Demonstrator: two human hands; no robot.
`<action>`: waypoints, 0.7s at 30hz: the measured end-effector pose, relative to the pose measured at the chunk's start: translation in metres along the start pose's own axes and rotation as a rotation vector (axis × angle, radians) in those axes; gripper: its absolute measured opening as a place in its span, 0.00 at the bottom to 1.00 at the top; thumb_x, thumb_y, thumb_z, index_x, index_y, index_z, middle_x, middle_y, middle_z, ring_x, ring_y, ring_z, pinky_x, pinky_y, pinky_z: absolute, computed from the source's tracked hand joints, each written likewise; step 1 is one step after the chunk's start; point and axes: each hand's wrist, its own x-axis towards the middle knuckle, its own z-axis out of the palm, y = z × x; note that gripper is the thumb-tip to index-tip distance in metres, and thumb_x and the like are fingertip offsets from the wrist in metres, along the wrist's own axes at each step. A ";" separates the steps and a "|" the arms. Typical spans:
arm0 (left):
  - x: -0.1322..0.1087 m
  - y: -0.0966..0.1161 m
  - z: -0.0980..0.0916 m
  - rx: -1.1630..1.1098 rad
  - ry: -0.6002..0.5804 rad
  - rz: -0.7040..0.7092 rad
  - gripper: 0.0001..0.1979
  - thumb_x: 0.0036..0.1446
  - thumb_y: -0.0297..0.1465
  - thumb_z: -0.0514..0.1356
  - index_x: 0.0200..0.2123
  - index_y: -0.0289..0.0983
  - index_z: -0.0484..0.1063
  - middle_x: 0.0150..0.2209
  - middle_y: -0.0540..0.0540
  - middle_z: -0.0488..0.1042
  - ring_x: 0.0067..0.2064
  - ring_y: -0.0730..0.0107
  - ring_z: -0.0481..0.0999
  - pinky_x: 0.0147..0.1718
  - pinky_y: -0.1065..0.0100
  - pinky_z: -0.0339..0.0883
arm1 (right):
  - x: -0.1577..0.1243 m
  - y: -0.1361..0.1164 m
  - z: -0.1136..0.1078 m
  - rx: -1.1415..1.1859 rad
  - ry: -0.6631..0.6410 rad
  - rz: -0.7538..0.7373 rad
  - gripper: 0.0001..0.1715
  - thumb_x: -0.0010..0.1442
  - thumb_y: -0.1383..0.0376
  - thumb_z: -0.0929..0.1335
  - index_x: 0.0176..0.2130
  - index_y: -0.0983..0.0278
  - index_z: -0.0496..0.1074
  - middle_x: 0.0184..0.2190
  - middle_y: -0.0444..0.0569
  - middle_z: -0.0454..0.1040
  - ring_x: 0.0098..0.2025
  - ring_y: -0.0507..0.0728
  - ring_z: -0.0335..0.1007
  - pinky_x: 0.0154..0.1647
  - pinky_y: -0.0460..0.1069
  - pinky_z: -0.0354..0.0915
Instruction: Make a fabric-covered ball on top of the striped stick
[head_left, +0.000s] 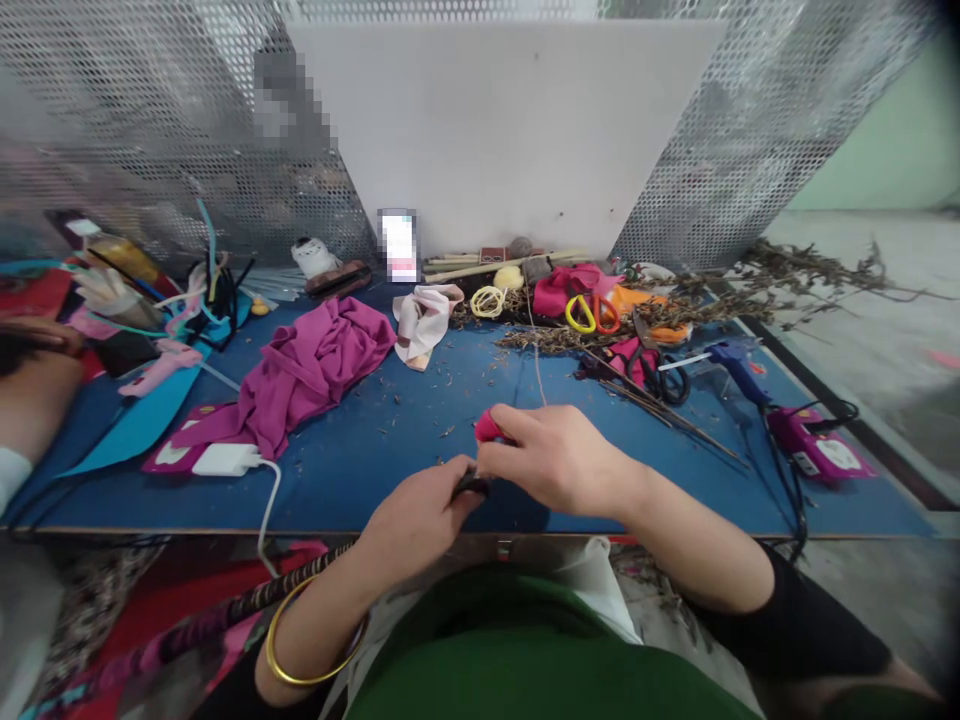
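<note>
My left hand (420, 515) is closed low over the table's front edge. It grips a long stick wrapped in dark and pink bands (292, 580), which slants down to the lower left. Something dark and rounded (471, 485) shows at its fingertips; I cannot tell whether it is the stick's end. Close beside it, my right hand (562, 460) is closed in a pinch, with a bright pink bit of material (487, 428) showing at its fingers. A thin thread (538, 365) runs from this hand toward the back of the table.
Purple cloth (322, 360) lies left of centre, near a white charger (225, 460). To the right are yellow-and-red scissors (592, 314), black scissors (652, 365), dried stems (720, 300) and a blue glue gun (739, 370). Another person's arm (37, 390) rests at far left.
</note>
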 end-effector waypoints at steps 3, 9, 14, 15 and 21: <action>-0.006 0.005 -0.003 0.089 -0.107 0.025 0.09 0.59 0.32 0.51 0.39 0.41 0.69 0.34 0.47 0.77 0.36 0.59 0.76 0.32 0.66 0.61 | 0.016 0.015 0.002 0.092 -0.065 -0.002 0.12 0.65 0.67 0.62 0.31 0.62 0.70 0.32 0.46 0.67 0.23 0.49 0.52 0.22 0.48 0.42; -0.018 0.010 -0.011 0.132 -0.166 0.127 0.12 0.61 0.34 0.51 0.45 0.42 0.70 0.41 0.46 0.78 0.43 0.57 0.76 0.37 0.65 0.62 | 0.027 0.049 0.023 0.633 -0.281 0.018 0.16 0.65 0.66 0.63 0.26 0.63 0.70 0.27 0.44 0.70 0.31 0.51 0.66 0.31 0.45 0.59; -0.021 0.009 -0.014 0.148 -0.184 0.146 0.12 0.61 0.34 0.51 0.46 0.43 0.69 0.41 0.47 0.78 0.41 0.59 0.77 0.36 0.66 0.62 | 0.015 0.056 0.047 1.018 -0.274 0.143 0.20 0.65 0.57 0.63 0.26 0.64 0.69 0.27 0.44 0.70 0.32 0.52 0.66 0.38 0.48 0.63; -0.021 0.009 -0.014 0.155 -0.191 0.147 0.12 0.61 0.34 0.51 0.46 0.43 0.69 0.40 0.48 0.78 0.40 0.59 0.77 0.35 0.66 0.61 | 0.012 0.055 0.051 1.053 -0.264 0.174 0.21 0.65 0.55 0.63 0.26 0.64 0.69 0.27 0.45 0.70 0.32 0.52 0.66 0.38 0.48 0.63; -0.018 0.008 -0.013 0.137 -0.204 0.158 0.12 0.61 0.34 0.51 0.45 0.43 0.70 0.38 0.48 0.78 0.38 0.60 0.76 0.34 0.66 0.61 | -0.001 0.053 0.062 1.245 -0.233 0.266 0.23 0.62 0.51 0.65 0.25 0.65 0.69 0.27 0.45 0.69 0.32 0.51 0.65 0.38 0.49 0.63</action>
